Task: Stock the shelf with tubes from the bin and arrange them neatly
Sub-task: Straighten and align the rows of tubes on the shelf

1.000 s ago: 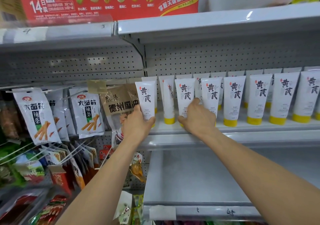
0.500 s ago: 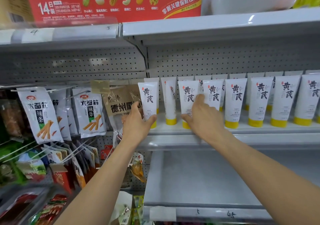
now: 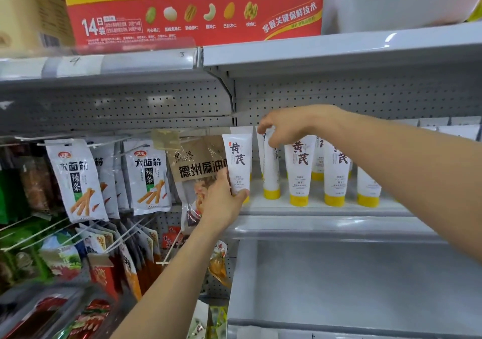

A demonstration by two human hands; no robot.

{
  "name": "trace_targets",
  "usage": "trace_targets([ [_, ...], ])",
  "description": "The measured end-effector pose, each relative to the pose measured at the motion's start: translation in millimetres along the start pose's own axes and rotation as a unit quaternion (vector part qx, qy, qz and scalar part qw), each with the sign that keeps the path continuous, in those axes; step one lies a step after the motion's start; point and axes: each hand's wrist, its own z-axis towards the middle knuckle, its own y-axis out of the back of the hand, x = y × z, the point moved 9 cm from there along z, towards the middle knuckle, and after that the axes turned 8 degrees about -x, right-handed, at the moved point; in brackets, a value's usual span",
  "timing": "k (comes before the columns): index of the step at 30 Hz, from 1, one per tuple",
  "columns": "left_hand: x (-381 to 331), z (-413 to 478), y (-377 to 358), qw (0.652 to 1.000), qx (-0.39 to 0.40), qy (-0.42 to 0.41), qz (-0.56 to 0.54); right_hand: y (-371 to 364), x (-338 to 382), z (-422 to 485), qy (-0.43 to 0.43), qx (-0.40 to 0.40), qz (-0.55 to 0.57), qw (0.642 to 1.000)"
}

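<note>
Gripping the leftmost tube by its lower end at the shelf's front left corner, your left hand holds it upright; your right hand pinches the crimped top of the next tube, turned edge-on, just beside it.

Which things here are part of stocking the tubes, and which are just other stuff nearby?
For the job: left hand gripping the end tube; right hand pinching the second tube; row of tubes; shelf.
Just nearby: hanging snack packets; brown packet; red box above.

Left hand low, gripping; right hand raised higher, pinching downward.
</note>
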Motion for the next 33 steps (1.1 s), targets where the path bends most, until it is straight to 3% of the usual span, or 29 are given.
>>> trace_targets([
  [3, -1.0, 1.5, -1.2, 1.000, -0.001, -0.016, 0.016, -6.1, -4.8, 11.9, -0.003, 0.028, -0.024, 0.999],
  [19, -0.3, 0.5, 2.9, 0.998, -0.016, -0.037, 0.044, 0.4, -14.2, 9.8, 0.025, -0.039, 0.112, 0.993],
  [33, -2.9, -0.8, 6.0, 0.998, -0.017, -0.044, 0.051, -3.0, -15.0, 10.4, 0.022, -0.024, 0.107, 0.994],
])
